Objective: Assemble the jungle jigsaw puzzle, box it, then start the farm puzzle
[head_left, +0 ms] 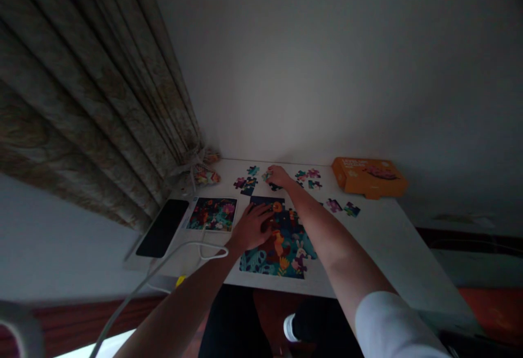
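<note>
Hands are set apart: the left hand [252, 226] is spread flat on the partly assembled, colourful cardboard jigsaw [288, 252] at the front of the white bench [379, 232], and the right hand [280, 175] is curled over a small loose jigsaw piece [267, 176] at the far edge; a pinch cannot be confirmed. Piece-picking is judged in hand; next, its outline must be matched to the jigsaw's open edge

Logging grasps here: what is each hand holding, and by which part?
The left hand rests flat on the assembled puzzle, gripping nothing. The right hand is at a loose piece; whether it grips it cannot be told.
</note>
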Tool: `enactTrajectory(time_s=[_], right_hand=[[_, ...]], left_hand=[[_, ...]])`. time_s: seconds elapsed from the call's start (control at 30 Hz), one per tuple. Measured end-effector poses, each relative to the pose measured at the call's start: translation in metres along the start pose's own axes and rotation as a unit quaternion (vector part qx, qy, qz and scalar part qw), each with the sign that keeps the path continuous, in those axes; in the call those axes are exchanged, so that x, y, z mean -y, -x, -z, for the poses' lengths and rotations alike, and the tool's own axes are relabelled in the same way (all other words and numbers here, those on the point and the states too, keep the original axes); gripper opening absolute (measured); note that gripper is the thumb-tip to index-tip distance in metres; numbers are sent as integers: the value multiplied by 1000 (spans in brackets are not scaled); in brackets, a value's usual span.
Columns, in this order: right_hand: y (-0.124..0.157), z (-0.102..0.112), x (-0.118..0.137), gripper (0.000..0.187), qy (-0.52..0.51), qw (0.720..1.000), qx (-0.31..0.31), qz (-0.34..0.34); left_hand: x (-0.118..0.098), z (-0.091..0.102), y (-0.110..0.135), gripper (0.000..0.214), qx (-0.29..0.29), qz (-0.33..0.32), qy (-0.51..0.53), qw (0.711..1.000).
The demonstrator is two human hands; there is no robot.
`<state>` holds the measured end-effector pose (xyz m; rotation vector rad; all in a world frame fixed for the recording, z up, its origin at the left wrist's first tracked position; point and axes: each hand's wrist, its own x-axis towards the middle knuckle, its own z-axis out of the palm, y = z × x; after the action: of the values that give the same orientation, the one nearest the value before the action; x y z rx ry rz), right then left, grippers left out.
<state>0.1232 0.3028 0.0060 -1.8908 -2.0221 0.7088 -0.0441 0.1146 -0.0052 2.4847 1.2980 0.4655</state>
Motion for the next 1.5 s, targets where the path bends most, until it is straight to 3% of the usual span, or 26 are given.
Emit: enactTrajectory(time_s=[0.1, 0.23, 0.33, 0.4, 0.47, 0.6, 0.73, 0.83, 0.97, 1.23, 1.37, 1.5], right_hand=[[2, 8, -3, 38, -48, 999, -15, 5], [22, 26, -17, 27, -128, 991, -50, -2], [52, 41, -37, 29, -300, 949, -91, -24], [81, 48, -53, 40, -413, 903, -114, -28], [116, 51, -71, 51, -461, 878, -123, -18], [196, 45, -103, 59, -491, 860, -138, -30], [267, 30, -126, 47, -508, 841, -172, -74], [303, 20, -136, 43, -486, 849, -187, -88], [324, 14, -142, 42, -466, 868, -158, -71], [318, 12, -153, 32, -370, 923, -88, -57], [314, 7, -159, 21, -286, 952, -104, -44], [311, 10, -164, 12, -173, 976, -129, 15]], left_hand=[[0, 0, 0, 49, 1, 0, 2, 1000], [-1, 0, -1, 48, -6, -4, -2, 1000], [-1, 0, -2, 47, -6, -1, -4, 1000], [-1, 0, -3, 46, -1, 1, -6, 1000], [-1, 0, -4, 45, 3, 1, -14, 1000], [0, -1, -6, 45, 8, -4, -32, 999], [2, -3, -8, 46, 14, -5, -38, 999], [2, -3, -8, 47, 11, -12, -43, 999], [2, -3, -7, 47, 13, -18, -59, 998], [4, -5, -8, 47, 11, -19, -62, 998], [5, -6, -9, 48, 12, -15, -61, 998], [5, -8, -7, 48, 7, -17, -62, 998]])
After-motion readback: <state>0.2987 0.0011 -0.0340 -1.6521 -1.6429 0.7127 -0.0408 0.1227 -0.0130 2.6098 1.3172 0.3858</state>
